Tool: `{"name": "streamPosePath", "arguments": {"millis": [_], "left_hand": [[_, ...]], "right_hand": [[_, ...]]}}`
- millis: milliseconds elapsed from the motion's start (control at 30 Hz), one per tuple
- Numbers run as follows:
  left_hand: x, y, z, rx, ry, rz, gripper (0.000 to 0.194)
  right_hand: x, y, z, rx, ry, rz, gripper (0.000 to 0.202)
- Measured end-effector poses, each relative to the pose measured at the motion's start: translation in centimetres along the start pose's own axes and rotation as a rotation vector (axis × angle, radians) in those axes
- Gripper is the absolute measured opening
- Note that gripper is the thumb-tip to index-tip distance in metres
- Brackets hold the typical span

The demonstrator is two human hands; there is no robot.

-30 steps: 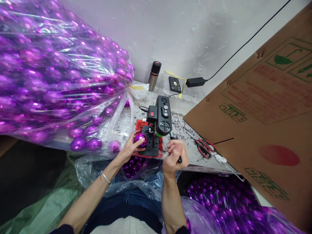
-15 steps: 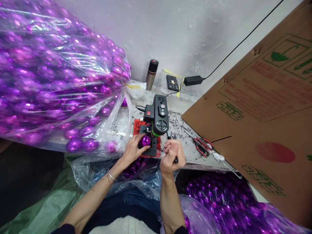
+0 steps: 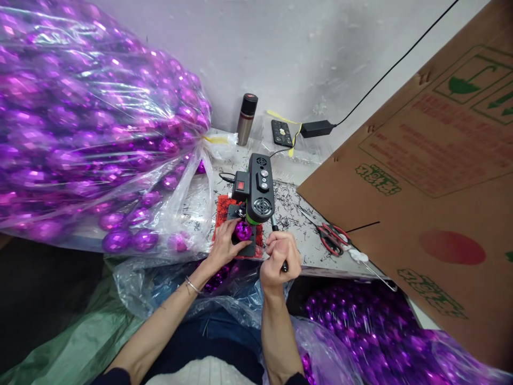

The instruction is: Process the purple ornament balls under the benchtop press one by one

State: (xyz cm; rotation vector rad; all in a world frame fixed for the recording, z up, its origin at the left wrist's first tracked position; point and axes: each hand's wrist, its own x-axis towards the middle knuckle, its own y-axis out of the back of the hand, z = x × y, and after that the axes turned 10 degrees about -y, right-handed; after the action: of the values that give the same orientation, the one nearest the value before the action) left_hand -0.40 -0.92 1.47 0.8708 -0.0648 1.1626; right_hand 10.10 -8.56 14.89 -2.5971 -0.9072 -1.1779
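Seen from above, a person's two bare hands work at a small black machine (image 3: 261, 184) on a worktop (image 3: 310, 251) littered with dark shreds. The left hand (image 3: 225, 245) curves its thumb and fingers around a shiny purple ball (image 3: 243, 231), holding it over the machine's black base plate (image 3: 249, 250), just below the front end of the machine's head. That head hides whatever part faces the ball, so whether the two touch is impossible to tell. The right hand (image 3: 281, 258) is closed in a fist around a lever (image 3: 285, 266) — only its dark tip and upper shaft show. Beneath the plate lies a red mat (image 3: 222, 207), mostly covered. At left, a clear bag (image 3: 100, 133) bulging with purple balls is cut off by the picture's edge; at right, a cardboard carton (image 3: 401, 214) runs out of view, its red print too blurred to read. Scissors (image 3: 333, 238) lie beside it, blades pointing towards the machine.
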Motion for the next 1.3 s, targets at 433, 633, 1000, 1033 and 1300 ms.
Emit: {"name": "streamPosePath", "arguments": {"millis": [433,633,1000,1033,1300], "left_hand": [[0.0,0.0,-0.2,0.075,-0.065,0.011,0.058],[-0.1,-0.1,-0.4,0.071,-0.081,0.024,0.058],[0.2,0.1,-0.2,0.034,-0.043,-0.021,0.055],[0.3,0.1,-0.2,0.028,-0.043,-0.023,0.055],[0.7,0.1,-0.1,-0.02,-0.047,-0.023,0.057]], "right_hand": [[-4.5,-1.2,4.7,0.051,0.08,0.068,0.036],[-4.9,-1.5,5.2,0.073,0.076,0.068,0.037],[-5.1,-1.5,5.4,0.125,0.04,0.04,0.039],[-5.2,-1.5,5.4,0.121,0.04,0.042,0.039],[-3.6,-1.3,4.0,0.132,0.008,0.07,0.038]]}}
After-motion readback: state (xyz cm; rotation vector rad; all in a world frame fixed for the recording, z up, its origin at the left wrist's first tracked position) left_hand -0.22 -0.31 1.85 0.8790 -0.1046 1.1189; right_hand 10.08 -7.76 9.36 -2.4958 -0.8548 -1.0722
